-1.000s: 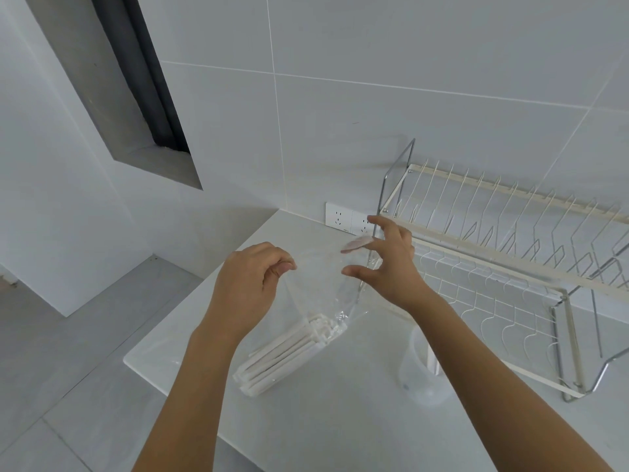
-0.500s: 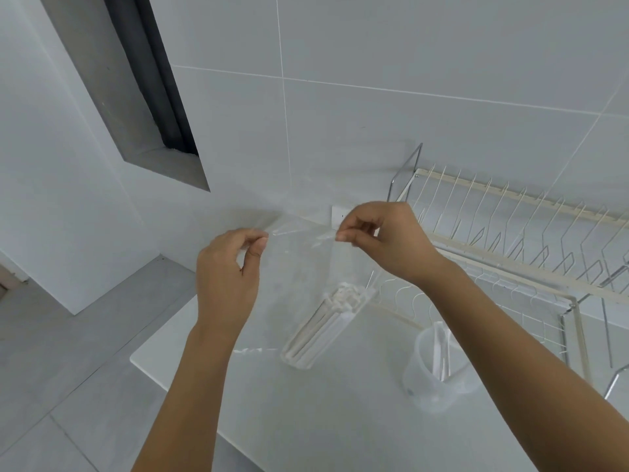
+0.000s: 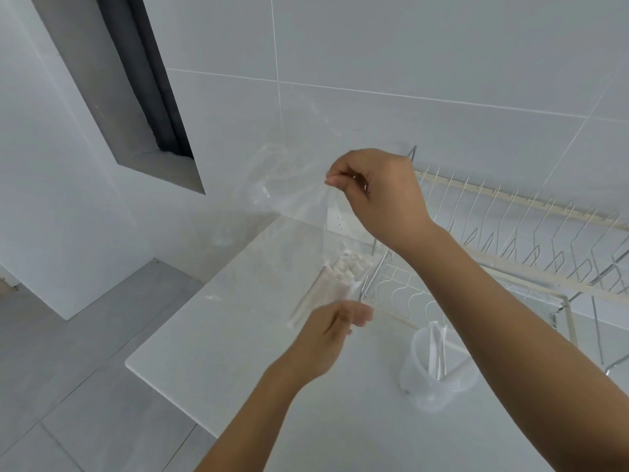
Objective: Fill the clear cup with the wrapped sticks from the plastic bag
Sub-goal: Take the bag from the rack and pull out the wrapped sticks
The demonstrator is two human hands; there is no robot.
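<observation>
My right hand (image 3: 377, 195) pinches the top edge of the clear plastic bag (image 3: 292, 206) and holds it up above the counter. A bundle of white wrapped sticks (image 3: 326, 287) hangs tilted in the bag's lower end. My left hand (image 3: 332, 330) is blurred just below that bundle, its fingers stretched out toward the bag's bottom; I see nothing gripped in it. The clear cup (image 3: 439, 376) stands on the counter to the right, under my right forearm, with a couple of wrapped sticks (image 3: 437, 349) upright inside.
A wire dish rack (image 3: 510, 240) fills the counter's right side, right behind the cup. A wall socket (image 3: 335, 221) sits behind the bag. The white countertop (image 3: 221, 352) ends in an edge at the left, with grey floor below.
My left hand let go of the bag's top edge and dropped to the bag's lower end. My right hand lifted the bag higher, so the sticks hang more steeply.
</observation>
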